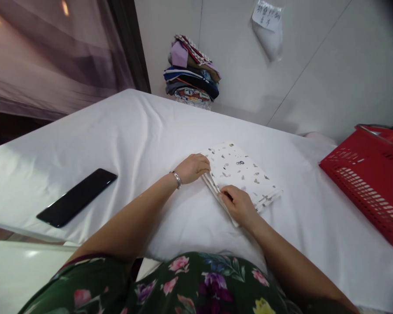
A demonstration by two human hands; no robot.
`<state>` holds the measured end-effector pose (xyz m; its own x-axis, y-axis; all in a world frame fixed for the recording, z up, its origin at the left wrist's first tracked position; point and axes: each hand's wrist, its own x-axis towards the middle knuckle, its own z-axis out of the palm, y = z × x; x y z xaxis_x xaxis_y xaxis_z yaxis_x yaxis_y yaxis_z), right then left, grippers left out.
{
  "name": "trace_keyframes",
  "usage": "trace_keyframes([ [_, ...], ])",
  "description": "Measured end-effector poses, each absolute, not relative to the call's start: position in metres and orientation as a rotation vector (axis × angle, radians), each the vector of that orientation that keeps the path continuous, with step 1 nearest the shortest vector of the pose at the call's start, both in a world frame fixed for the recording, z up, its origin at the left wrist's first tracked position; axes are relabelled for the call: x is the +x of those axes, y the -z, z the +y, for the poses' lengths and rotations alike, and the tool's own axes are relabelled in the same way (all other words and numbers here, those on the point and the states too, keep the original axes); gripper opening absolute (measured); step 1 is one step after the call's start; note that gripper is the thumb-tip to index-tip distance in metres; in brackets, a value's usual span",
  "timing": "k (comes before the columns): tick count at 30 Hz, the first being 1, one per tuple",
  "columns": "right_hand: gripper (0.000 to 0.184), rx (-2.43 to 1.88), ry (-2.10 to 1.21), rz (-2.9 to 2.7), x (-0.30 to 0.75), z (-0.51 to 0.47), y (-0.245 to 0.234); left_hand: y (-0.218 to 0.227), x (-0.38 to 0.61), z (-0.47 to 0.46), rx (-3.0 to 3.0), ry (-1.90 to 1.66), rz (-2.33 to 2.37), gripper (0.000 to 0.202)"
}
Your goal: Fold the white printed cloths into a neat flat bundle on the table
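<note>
A folded white cloth (237, 170) with a small grey and tan print lies flat on the white-covered table, its layers showing along the near left edge. My left hand (194, 168), a bracelet at the wrist, pinches that edge close to its far left corner. Farther along the same edge, nearer to me, my right hand (238, 204) grips the layers between thumb and curled fingers. Both hands partly cover the edge they hold. Whether the cloth is a garment or a plain sheet, I cannot tell.
A black phone (77, 197) lies on the white tablecloth (134, 135) at left. The red plastic basket (368, 183) stands at the right edge. Behind the table rises a stack of folded clothes (193, 72) by the wall. A paper note (267, 16) hangs above.
</note>
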<state>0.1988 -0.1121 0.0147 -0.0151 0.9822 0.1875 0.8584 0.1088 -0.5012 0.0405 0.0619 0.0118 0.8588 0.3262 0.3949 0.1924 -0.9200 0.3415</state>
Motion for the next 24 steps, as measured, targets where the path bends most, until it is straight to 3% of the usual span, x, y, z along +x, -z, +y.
trace_keyframes([
  [8,0.014,-2.005,-0.279,-2.055,0.1916,-0.1148,-0.0171,-0.0142,0.036,0.0629,2.713,-0.498,0.412,0.013],
  [18,0.014,-1.814,-0.271,-1.837,0.1978,-0.1149,-0.0213,-0.0121,0.0396,0.0615,2.75,-0.599,0.458,0.014],
  [24,0.015,-1.866,-0.187,-1.98,0.1955,-0.1155,-0.015,-0.0102,0.042,0.0605,2.776,-0.636,0.421,0.014],
])
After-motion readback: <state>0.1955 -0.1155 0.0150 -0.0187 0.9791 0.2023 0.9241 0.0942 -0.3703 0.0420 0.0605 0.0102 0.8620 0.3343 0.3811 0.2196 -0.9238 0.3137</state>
